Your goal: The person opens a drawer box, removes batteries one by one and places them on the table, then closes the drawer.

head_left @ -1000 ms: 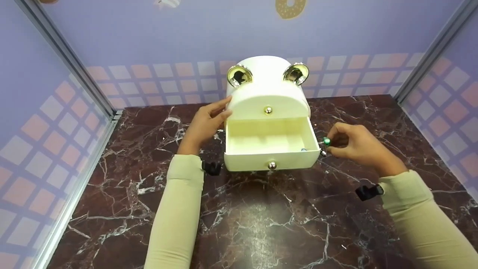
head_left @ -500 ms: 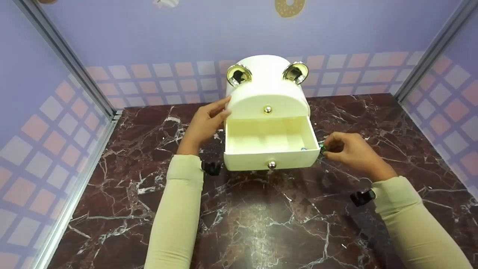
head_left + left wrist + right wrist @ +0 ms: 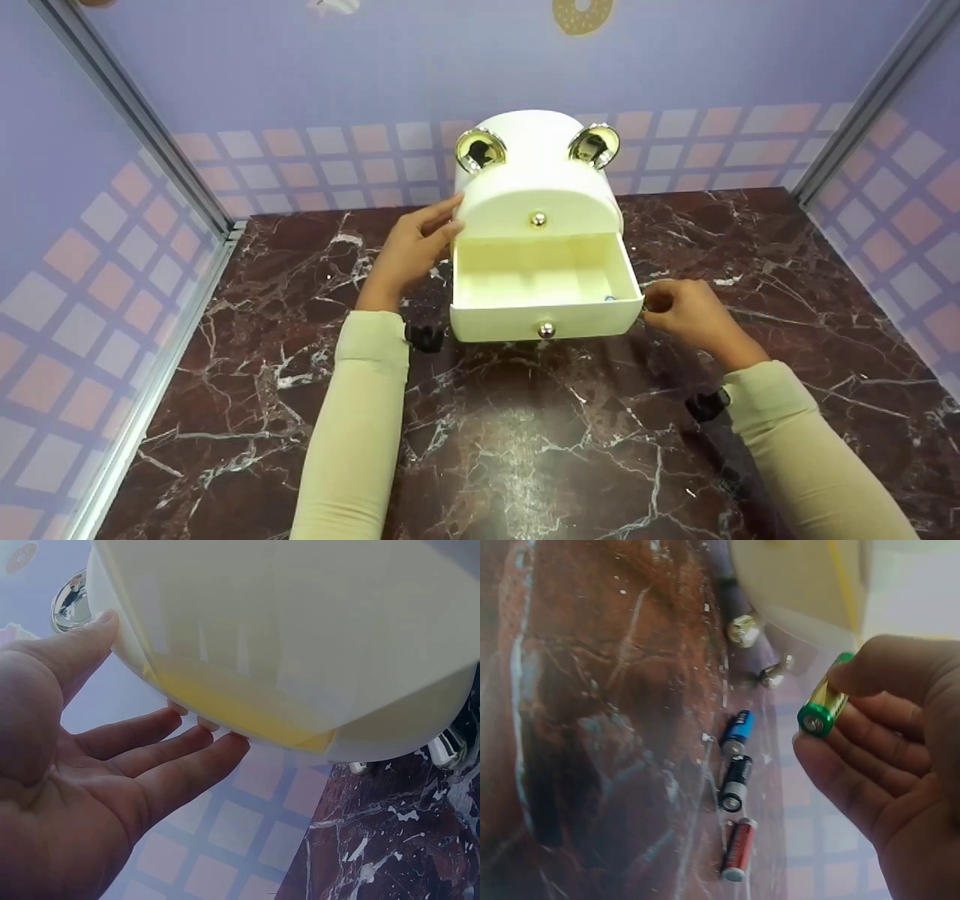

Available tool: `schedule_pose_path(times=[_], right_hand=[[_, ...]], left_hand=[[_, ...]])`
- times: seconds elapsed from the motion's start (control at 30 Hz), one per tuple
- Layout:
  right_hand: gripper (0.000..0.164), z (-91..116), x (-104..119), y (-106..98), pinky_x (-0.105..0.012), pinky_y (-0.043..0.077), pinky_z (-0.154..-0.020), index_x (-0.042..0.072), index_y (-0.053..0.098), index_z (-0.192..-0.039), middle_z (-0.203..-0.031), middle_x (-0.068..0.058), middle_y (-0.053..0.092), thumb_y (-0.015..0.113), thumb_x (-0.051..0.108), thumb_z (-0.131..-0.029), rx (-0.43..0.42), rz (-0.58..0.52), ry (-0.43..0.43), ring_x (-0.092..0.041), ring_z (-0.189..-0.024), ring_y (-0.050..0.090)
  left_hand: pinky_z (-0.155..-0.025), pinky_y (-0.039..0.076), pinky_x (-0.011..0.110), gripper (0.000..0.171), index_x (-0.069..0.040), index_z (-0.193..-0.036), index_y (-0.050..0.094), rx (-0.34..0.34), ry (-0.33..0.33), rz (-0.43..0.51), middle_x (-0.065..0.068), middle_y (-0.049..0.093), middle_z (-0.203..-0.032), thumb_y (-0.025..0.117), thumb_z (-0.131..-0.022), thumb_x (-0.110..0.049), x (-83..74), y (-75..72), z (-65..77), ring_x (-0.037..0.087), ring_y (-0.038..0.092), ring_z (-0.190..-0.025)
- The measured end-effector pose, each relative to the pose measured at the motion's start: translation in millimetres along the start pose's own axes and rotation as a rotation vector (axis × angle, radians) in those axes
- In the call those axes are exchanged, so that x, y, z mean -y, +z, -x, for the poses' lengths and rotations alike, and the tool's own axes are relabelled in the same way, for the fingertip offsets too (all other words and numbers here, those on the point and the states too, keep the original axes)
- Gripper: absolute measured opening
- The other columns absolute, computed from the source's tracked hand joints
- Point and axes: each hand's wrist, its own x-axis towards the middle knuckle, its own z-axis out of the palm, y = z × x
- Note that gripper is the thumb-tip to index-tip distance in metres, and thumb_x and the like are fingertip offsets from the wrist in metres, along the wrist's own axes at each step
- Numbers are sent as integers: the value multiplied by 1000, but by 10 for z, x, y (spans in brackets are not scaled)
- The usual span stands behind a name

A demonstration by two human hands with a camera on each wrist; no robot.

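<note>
A white storage box (image 3: 547, 169) with two gold round eye-like pieces on top stands at the back of the table, its lower drawer (image 3: 544, 319) pulled out. My left hand (image 3: 409, 251) rests on the box's left side; in the left wrist view its straight fingers (image 3: 199, 761) and thumb touch the rounded edge. Beside the drawer's right front corner is my right hand (image 3: 690, 311). The right wrist view shows it pinching a green and gold battery (image 3: 826, 701) between thumb and fingers. That battery is hidden in the head view.
Blue (image 3: 739, 731), black (image 3: 736, 784) and red (image 3: 739, 849) batteries lie on the dark marble table (image 3: 517, 450), seen in the right wrist view. A small blue thing (image 3: 610, 299) shows in the drawer's right front corner. Patterned walls (image 3: 322, 90) enclose the table.
My right hand has moved left and down, close to the drawer's right side, and the green battery has passed out of sight in the head view. My left hand stays in place.
</note>
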Motion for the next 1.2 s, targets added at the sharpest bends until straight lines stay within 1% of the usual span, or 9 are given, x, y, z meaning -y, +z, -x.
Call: schedule_pose_path(times=[0.2, 0.3, 0.37, 0.53, 0.73, 0.9, 1.0, 1.07, 1.2], right_hand=[[5, -21, -39, 114, -29, 49, -59, 7, 71, -75, -71, -5, 70, 73, 9, -71, -31, 24, 14, -15, -62, 59], [4, -24, -43, 169, -28, 47, -56, 10, 71, -70, -66, -2, 69, 74, 10, -69, -44, 16, 26, -15, -60, 56], [4, -26, -45, 202, -28, 46, -54, 11, 70, -69, -64, -1, 68, 75, 11, -69, -49, 16, 37, -15, -58, 55], [3, -37, -67, 259, -29, 45, -52, 6, 70, -69, -64, -4, 68, 71, 9, -69, -45, 49, 53, -17, -56, 55], [4, -50, -105, 307, -34, 50, -54, 3, 71, -71, -66, -8, 70, 69, 6, -69, -15, 65, 98, -21, -59, 60], [6, -59, -116, 332, -36, 50, -54, 3, 73, -72, -66, -8, 70, 69, 6, -68, -3, 69, 104, -21, -59, 60], [4, -66, -116, 340, -35, 49, -52, 4, 72, -70, -63, -6, 69, 69, 7, -67, -6, 85, 95, -20, -57, 57], [2, -71, -115, 343, -35, 46, -50, 6, 69, -65, -59, -4, 66, 70, 8, -66, -8, 103, 87, -20, -55, 54], [14, -85, -113, 350, -34, 41, -47, 10, 61, -57, -53, 0, 55, 71, 10, -67, -9, 142, 70, -20, -52, 46]], left_hand=[[-88, 58, 29, 45, -28, -139, 53, 6, -7, 42, 11, 52, -144, 62, -95, -25, 12, 9, -2, 24, 63, -116], [-86, 59, 29, 45, -26, -140, 53, 4, 2, 51, 12, 52, -143, 62, -95, -24, 18, 10, -1, 24, 63, -115], [-86, 59, 29, 46, -25, -140, 53, 5, 4, 58, 12, 52, -143, 62, -95, -24, 22, 9, -1, 24, 63, -115], [-87, 58, 28, 46, -24, -140, 52, 5, -6, 65, 13, 53, -143, 62, -96, -24, 25, 13, 1, 25, 63, -115], [-89, 58, 31, 46, -24, -140, 52, -2, -20, 56, 15, 53, -142, 62, -95, -23, 11, 14, 9, 26, 64, -114], [-90, 57, 30, 46, -26, -139, 53, -7, -20, 31, 15, 53, -142, 63, -95, -25, 19, 9, 7, 25, 62, -117], [-89, 57, 29, 46, -26, -139, 53, -7, -18, 32, 14, 52, -143, 63, -94, -26, 24, 9, 6, 25, 62, -118], [-89, 58, 28, 46, -27, -139, 53, -6, -17, 35, 14, 52, -143, 63, -94, -26, 23, 10, 9, 25, 61, -119], [-87, 58, 28, 46, -26, -140, 53, 0, -16, 72, 16, 51, -143, 62, -95, -23, 26, 15, 14, 26, 62, -117]])
